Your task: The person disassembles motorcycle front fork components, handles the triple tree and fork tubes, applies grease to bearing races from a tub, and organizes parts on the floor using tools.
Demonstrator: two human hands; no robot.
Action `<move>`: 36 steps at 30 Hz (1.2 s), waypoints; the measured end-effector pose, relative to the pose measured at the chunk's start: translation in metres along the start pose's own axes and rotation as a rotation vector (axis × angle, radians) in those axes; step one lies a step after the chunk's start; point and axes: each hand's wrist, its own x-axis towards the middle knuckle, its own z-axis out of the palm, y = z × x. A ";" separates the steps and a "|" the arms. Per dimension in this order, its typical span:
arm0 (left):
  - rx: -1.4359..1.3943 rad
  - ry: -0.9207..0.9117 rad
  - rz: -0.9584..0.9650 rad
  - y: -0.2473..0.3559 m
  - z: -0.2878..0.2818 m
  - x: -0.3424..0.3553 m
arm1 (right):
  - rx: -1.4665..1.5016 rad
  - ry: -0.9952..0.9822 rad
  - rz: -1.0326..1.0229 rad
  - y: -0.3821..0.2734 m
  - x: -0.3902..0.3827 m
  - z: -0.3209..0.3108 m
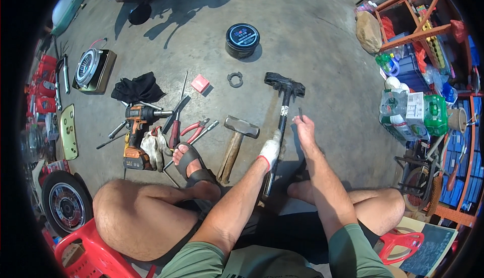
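Observation:
My left hand (270, 149), in a white work glove, is wrapped around the shaft of a long black metal part with a wide crosswise head (285, 84). A scuffed pale patch marks the shaft below that head, and its bright lower end points toward me. Just right of the shaft, my bare right hand (304, 128) is closed on a slim dark metal piece (300, 111); only its tip shows above the fingers. Left of the black part, a hammer (241, 127) with a wooden handle lies on the floor. Farther off is a grey notched ring (235, 79).
Nearby lie a cordless impact wrench (138, 132), gloves (156, 147), red-handled pliers (193, 131), a screwdriver (175, 134), a black cloth (137, 87) and a pink box (200, 83). A black tub (242, 41) stands farther away. Bottles (435, 115) and orange shelving (413, 41) line the right.

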 end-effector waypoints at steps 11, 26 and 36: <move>0.039 0.021 0.019 0.005 0.003 -0.007 | -0.297 0.014 -0.140 -0.014 0.003 0.005; 0.005 0.007 0.034 0.006 0.009 -0.010 | -0.904 -0.109 -0.526 -0.068 -0.002 0.008; -0.039 -0.012 0.023 0.006 0.006 -0.008 | -0.807 -0.067 -0.260 -0.069 -0.003 0.016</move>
